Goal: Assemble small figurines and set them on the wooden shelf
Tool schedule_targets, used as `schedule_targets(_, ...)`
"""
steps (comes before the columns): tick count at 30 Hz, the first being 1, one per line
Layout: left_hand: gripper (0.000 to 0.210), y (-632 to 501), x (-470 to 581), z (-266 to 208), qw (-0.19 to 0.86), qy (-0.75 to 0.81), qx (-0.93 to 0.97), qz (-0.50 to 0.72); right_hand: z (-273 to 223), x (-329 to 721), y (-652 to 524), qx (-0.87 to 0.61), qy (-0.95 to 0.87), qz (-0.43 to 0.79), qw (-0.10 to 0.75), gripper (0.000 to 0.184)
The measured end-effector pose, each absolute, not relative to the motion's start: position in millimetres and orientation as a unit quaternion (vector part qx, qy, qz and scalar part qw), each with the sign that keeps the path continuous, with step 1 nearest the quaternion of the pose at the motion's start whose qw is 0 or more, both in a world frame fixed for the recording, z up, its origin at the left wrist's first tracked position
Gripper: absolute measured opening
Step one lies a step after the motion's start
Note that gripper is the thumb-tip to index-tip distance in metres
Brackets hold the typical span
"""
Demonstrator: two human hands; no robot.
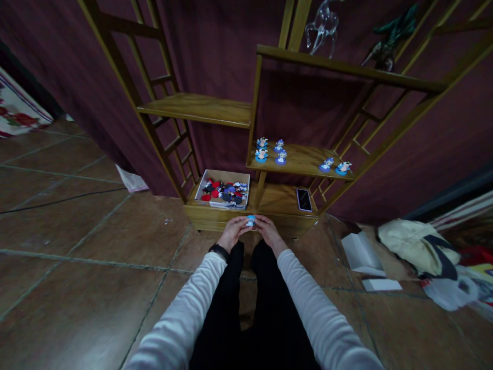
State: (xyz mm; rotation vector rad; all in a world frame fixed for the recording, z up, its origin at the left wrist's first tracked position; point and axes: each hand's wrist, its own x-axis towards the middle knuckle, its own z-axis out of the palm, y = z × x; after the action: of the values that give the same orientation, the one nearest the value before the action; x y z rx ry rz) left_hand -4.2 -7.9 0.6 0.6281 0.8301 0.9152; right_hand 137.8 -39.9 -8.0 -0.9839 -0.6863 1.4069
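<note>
Here, blue-white figurine (250,220): pinched between our left hand (231,231) and right hand (269,230).
Floor (96,303): below the grip; a slackened pinch could drop it.

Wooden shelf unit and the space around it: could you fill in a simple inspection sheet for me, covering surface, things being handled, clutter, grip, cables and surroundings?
Surface: wooden shelf unit; six small figurines stand on its right-hand shelf.
Things handled: a small blue-and-white piece, details too small to tell; an open box of mixed pieces on the lower level.
Clutter: phone right of the box; cream bag and white boxes on the floor.
Grip: left hand and right hand hold the piece together.
Cables: one dark cable on the floor, left.
Surroundings: dark red curtain behind, tiled floor.
</note>
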Motion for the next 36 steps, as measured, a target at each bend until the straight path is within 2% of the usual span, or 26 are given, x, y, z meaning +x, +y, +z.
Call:
schedule_targets(12, 0.013, -6.6, -1.0, -0.3, 0.763, 0.401, 0.263, 0.433, -12.7, 135.3, -37.9, -0.430, -0.310, 0.606, 0.593, 0.028)
schedule_targets(17, 0.010, -6.1, 4.5, -3.4, 0.757, 0.414, 0.233, 0.449, -17.3, 127.1, -34.9, -0.471, -0.378, 0.528, 0.597, 0.021)
schedule_targets(23, 0.013, -6.2, 4.8, -5.8, 0.727, 0.433, 0.227, 0.482, -21.0, 122.7, -36.9, -0.571, -0.530, 0.306, 0.547, 0.025)
schedule_targets(25, 0.012, -6.8, 3.2, -5.9, 0.736, 0.424, 0.233, 0.473, -20.1, 122.4, -38.6, -0.588, -0.554, 0.266, 0.526, 0.024)
schedule_targets(30, 0.004, -9.2, -0.1, -6.8, 0.760, 0.398, 0.253, 0.446, -20.2, 123.7, -38.1, -0.631, -0.553, 0.237, 0.490, 0.017)
schedule_targets(36, 0.007, -11.0, 2.4, -10.1, 0.751, 0.395, 0.252, 0.465, -27.7, 124.1, -34.1, -0.651, -0.542, 0.227, 0.481, 0.015)
